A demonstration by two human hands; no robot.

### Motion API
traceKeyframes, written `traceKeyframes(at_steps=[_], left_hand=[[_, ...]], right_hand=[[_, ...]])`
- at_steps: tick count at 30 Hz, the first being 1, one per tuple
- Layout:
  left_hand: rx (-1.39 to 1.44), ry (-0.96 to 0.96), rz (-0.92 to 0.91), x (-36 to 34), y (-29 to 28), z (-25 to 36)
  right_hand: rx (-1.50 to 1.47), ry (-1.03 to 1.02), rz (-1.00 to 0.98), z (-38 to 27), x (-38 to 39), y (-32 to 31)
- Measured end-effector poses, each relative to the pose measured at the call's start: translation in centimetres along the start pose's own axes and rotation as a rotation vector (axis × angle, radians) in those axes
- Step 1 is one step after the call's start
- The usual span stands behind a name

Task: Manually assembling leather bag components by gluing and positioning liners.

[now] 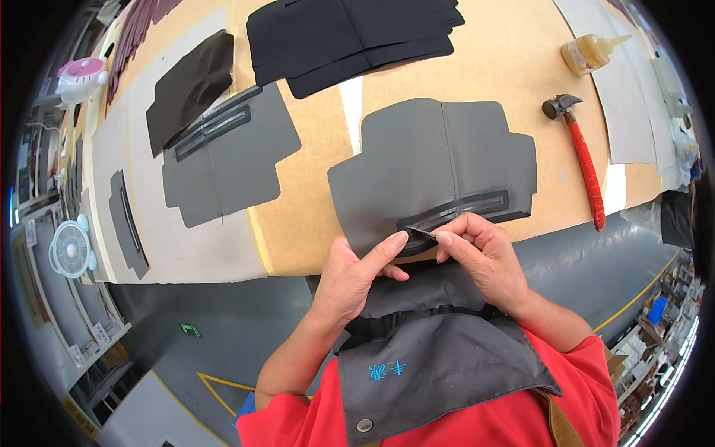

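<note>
Both hands' fingers (399, 240) pinching thin strip (421, 232) at grey panel (439, 160) near edge, hammer (583, 158) apart

- Tan counter (313, 186) carrying cut pieces.
- Grey leather panel (436, 167) at centre.
- Second grey panel (223, 160) at nine o'clock.
- Black stack (350, 37) at twelve.
- Red-handled hammer (582, 156) and glue bottle (592, 52) at two.
</note>
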State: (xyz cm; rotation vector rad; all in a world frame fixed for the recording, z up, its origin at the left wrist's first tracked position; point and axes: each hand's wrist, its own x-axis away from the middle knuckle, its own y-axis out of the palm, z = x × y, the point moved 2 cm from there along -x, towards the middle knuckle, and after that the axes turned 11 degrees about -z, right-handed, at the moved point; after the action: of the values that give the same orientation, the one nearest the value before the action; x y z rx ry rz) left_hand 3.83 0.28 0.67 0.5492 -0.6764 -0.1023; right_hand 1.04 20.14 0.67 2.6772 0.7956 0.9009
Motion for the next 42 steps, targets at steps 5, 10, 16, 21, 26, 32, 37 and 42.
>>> traceKeyframes(at_steps=[5,10,16,21,26,32,37,42], left_hand=[[0.000,0.001,0.001,0.00,0.03,0.03],[0.008,0.013,0.001,-0.05,-0.06,-0.16],[0.000,0.004,0.016,-0.08,-0.13,-0.31],[-0.007,0.005,0.012,0.01,0.10,-0.08],[-0.008,-0.003,0.002,-0.01,0.05,-0.15],[0.001,-0.035,-0.008,-0.02,-0.08,-0.44],[0.001,-0.029,0.007,0.00,-0.03,-0.38],[0.000,-0.036,0.005,-0.13,-0.19,-0.43]], right_hand=[[0.002,0.023,0.004,-0.06,-0.01,-0.03],[-0.007,0.016,0.007,0.20,-0.09,0.01],[-0.032,0.041,0.003,-0.06,0.00,0.04],[-0.056,0.082,0.006,-0.34,0.10,0.12],[-0.075,0.067,0.003,-0.32,0.17,0.13],[-0.054,0.018,0.014,0.39,0.11,-0.02],[-0.032,0.019,0.021,0.44,0.07,0.01],[-0.033,0.006,0.028,0.35,-0.04,0.01]])
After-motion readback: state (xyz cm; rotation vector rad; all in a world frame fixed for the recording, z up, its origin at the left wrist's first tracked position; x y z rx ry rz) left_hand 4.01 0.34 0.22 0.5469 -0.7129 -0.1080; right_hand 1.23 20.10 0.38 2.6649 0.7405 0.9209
